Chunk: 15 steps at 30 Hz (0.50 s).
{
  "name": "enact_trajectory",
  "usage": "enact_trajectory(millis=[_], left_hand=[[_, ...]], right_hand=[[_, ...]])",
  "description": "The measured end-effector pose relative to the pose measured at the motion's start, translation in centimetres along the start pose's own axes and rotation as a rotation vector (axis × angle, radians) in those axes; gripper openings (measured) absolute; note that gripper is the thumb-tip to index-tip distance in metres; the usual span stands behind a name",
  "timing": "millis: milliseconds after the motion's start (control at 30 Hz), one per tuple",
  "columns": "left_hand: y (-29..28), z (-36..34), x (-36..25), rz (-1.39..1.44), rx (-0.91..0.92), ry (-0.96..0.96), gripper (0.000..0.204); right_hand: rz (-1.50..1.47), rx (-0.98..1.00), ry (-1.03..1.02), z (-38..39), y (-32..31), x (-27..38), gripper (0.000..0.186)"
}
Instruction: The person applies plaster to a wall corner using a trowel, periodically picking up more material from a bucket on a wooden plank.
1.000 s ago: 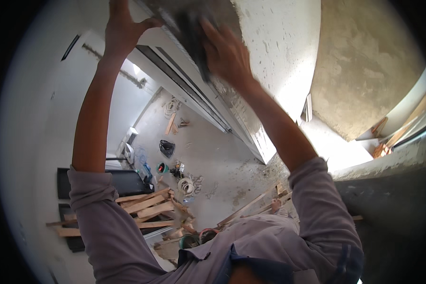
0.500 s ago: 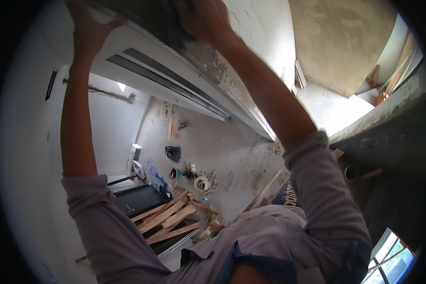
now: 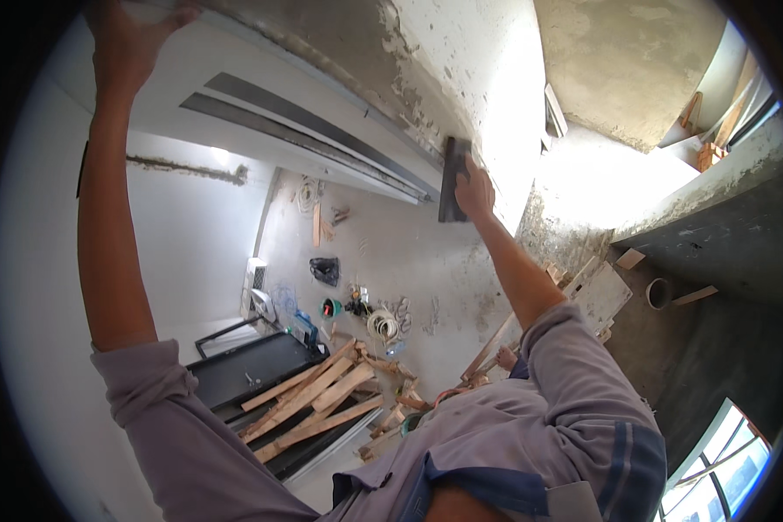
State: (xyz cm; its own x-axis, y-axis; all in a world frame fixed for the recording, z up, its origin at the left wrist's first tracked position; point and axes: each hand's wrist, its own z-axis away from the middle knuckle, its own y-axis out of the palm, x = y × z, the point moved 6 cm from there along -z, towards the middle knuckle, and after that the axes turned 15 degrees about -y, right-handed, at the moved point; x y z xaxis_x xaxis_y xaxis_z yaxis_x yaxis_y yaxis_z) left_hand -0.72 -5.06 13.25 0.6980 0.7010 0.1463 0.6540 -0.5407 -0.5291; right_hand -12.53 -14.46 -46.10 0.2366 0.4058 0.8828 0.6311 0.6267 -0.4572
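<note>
My right hand [image 3: 475,193] is closed around the back of a dark, flat plastering trowel [image 3: 452,181]. The trowel is at the lower end of a long wall edge, beside a band of wet grey plaster [image 3: 357,43]. A thin straight strip [image 3: 322,83] borders that plaster. High at the upper left, my left hand [image 3: 130,39] is raised with its thumb stretched out toward the upper end of the strip. Its fingertips are cut off by the top of the picture, and I see no tool in it.
Far below, the floor holds wooden boards [image 3: 309,396] on a black panel [image 3: 244,370], a coiled hose [image 3: 382,324], a black bag [image 3: 324,271] and a green bucket [image 3: 331,307]. A pale board [image 3: 598,300] and a round pipe piece [image 3: 659,293] lie at the right.
My right hand has swept the trowel down and right along the plastered edge, away from the top. My left hand has shifted slightly up and left.
</note>
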Motion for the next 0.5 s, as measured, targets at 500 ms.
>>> enact_trajectory(millis=[500], left_hand=[[-0.8, -0.1, 2.4, 0.014, -0.047, 0.068, 0.159]], right_hand=[[-0.641, -0.268, -0.786, -8.0, -19.0, 37.8, 0.046]])
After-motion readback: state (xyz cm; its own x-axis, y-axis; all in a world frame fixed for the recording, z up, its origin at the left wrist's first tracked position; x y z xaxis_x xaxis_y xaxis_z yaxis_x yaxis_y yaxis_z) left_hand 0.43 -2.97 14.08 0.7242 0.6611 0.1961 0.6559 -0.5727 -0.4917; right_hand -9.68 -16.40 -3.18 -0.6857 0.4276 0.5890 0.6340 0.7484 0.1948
